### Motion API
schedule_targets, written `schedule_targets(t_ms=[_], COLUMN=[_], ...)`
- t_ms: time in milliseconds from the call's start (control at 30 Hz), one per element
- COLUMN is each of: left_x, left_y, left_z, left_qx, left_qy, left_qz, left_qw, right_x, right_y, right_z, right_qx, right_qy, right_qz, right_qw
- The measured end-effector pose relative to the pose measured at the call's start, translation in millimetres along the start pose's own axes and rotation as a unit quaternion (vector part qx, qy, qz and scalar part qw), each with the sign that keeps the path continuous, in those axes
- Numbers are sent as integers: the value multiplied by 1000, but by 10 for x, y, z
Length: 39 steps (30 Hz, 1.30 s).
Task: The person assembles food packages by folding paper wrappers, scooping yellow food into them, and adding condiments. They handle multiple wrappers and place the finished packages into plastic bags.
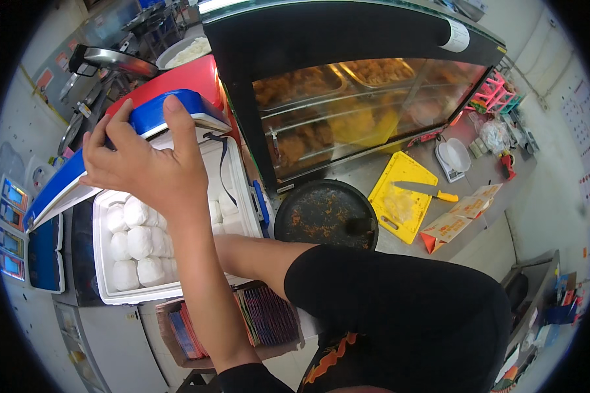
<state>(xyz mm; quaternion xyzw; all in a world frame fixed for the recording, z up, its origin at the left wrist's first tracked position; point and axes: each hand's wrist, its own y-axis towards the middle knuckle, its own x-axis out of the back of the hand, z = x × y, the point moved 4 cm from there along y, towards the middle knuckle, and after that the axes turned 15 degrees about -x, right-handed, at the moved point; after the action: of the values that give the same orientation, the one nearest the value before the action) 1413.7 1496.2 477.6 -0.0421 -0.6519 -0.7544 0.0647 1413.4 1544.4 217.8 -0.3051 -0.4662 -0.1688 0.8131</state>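
My left hand (147, 157) grips the raised blue-and-white cooler lid (167, 108), its fingers over the blue edge and its thumb upright. Below it stands the white cooler box (101, 223), filled with rows of white rounded wrapped bundles (139, 242). My right forearm (255, 259) reaches over the box's right side among the bundles. Behind my left forearm the right hand is hidden, so what its fingers do does not show. A dark strap (224, 164) hangs inside the box near the lid's hinge side.
Right of the cooler lies a round black pan (324, 213) with crumbs. A yellow cutting board (392, 206) bears a knife (426, 190); a paper food box (461, 216) and a scale (451, 167) are nearby. Behind stands a glass display case (373, 26) of fried food. Below, a carton (167, 340) holds packets.
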Motion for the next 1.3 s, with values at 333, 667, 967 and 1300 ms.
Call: schedule_targets(t_ms=[333, 667, 967, 1300], left_x=[49, 933, 1368, 1198], left_y=[-38, -1244, -2121, -3854], left_z=[-113, -430, -861, -4784], left_qx=[41, 97, 148, 336], left_qy=[-61, -54, -33, -472], left_qz=[34, 144, 306, 581], left_qw=[997, 983, 940, 571], right_x=[322, -259, -1852, -2404], right_y=[-253, -3395, -5359, -6758], right_z=[-269, -2092, -2782, -4041], right_qx=[-1, -60, -350, -449], right_qy=[43, 840, 803, 669], right_qz=[-72, 15, -134, -136], right_qw=[996, 539, 462, 576])
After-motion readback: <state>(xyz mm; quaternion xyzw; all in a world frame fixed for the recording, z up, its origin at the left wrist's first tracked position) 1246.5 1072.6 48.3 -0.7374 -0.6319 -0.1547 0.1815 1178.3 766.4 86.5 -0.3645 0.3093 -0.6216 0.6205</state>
